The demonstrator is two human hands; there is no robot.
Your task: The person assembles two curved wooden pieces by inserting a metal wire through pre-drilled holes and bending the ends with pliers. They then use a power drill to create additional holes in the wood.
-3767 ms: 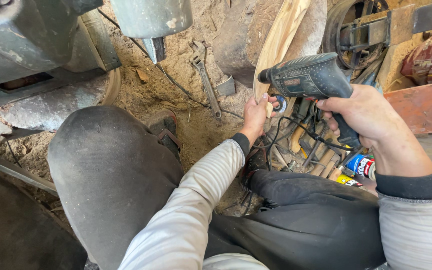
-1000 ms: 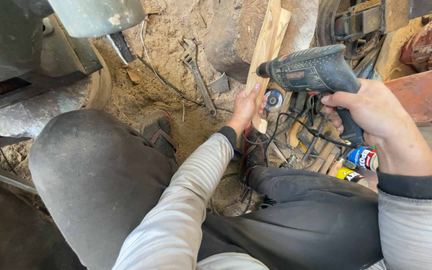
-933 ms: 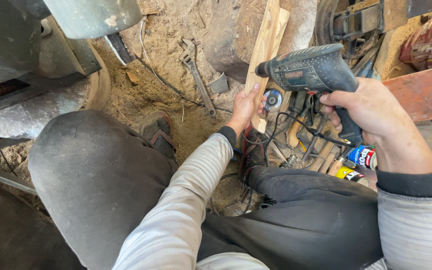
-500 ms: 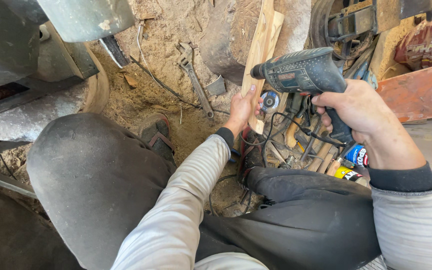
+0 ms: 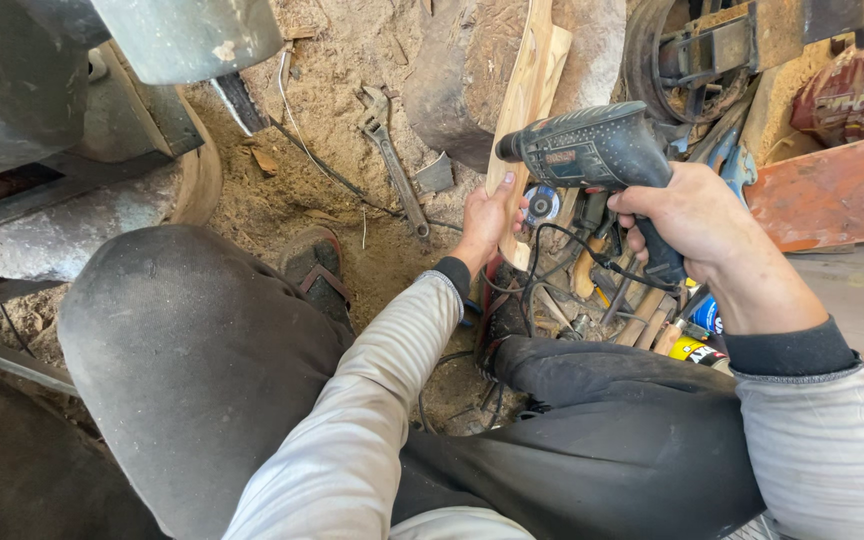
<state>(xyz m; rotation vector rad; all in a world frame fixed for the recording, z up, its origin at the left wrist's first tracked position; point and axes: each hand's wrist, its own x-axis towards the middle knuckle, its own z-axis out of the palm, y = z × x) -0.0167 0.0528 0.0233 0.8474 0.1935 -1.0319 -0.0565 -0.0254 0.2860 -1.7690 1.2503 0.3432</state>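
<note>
View down over a seated person's knees onto sandy ground. The right hand (image 5: 697, 215) grips the handle of a dark green electric drill (image 5: 592, 150), fingers wrapped tight around it, the drill's nose pointing at a pale wooden plank (image 5: 527, 90). The left hand (image 5: 487, 220) holds the plank's lower end, fingers curled around its edge, keeping it nearly upright. Left of the plank, a rusty adjustable wrench (image 5: 392, 160) lies in the sand. Below the drill sits a jumble of hand tools (image 5: 622, 300) and a black cord.
</note>
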